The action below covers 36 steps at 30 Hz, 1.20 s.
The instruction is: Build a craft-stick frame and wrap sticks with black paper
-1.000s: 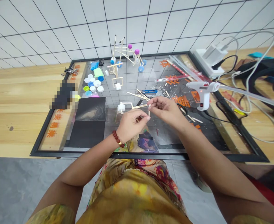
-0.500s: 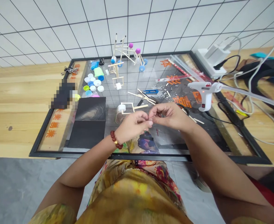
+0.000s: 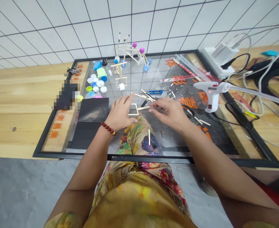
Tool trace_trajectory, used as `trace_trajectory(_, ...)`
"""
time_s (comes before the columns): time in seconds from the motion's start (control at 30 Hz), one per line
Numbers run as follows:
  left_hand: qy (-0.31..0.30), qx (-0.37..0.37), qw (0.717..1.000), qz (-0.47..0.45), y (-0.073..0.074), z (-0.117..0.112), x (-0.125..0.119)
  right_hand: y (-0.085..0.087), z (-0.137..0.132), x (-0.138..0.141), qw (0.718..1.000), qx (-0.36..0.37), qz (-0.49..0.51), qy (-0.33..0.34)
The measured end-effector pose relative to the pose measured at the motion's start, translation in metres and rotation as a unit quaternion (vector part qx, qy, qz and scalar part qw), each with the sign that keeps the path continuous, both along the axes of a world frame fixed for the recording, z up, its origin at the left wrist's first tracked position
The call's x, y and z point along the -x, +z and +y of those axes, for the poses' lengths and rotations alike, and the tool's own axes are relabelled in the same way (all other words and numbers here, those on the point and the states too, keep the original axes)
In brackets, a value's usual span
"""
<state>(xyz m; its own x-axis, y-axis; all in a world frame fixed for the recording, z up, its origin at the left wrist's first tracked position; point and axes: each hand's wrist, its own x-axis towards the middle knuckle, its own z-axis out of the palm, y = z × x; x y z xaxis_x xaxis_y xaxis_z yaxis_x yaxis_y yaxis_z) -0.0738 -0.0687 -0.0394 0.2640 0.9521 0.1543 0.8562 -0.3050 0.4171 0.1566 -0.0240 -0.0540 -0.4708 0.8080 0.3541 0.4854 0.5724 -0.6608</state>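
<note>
A loose stick [image 3: 149, 136] lay nearest on the glass [image 3: 177, 141]. Beyond it, the left hand [image 3: 120, 113], fingers spread, covered the left end of the frame [image 3: 133, 109]. The right hand [image 3: 171, 111], fingers extended and empty, lay at the frame's right end. Step judged: steadying the frame. Lifting would call for a light two-sided pinch.

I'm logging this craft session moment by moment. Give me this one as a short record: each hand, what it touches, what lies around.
Surface: glass pane in a black frame
Left hand: spread over the square stick frame, fingertips on it
Right hand: fingers at the stick jutting from that frame's right side; grip unclear
Loose stick: on the glass, nearer the body than both hands
Glue gun: standing right of the right hand
Bottle caps: clustered far left
Stick models: at the far edge
</note>
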Motion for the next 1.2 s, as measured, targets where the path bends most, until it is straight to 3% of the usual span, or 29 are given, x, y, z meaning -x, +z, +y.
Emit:
trace_trajectory(0.1, -0.002, 0.01, 1.0, -0.013, -0.005, 0.003, -0.002, -0.009, 0.009, 0.002, 0.996, -0.082, -0.027, -0.008)
trace_trajectory(0.3, -0.001, 0.026, 0.999, -0.022, -0.008, 0.005, -0.003, -0.019, 0.014, 0.001, 0.992, -0.12, -0.042, -0.026)
trace_trajectory(0.57, -0.022, -0.037, 0.998, -0.055, -0.007, 0.004, -0.003, -0.014, 0.007, 0.0, 0.99, -0.119, -0.077, 0.01)
trace_trajectory(0.83, -0.031, -0.041, 0.997, -0.052, -0.009, 0.003, -0.005, -0.016, 0.008, 0.009, 0.981, -0.121, -0.15, 0.015)
trace_trajectory(1.2, -0.029, -0.048, 0.997, -0.051, -0.01, 0.003, -0.004, -0.019, 0.011, 0.012, 0.984, -0.118, -0.134, 0.013)
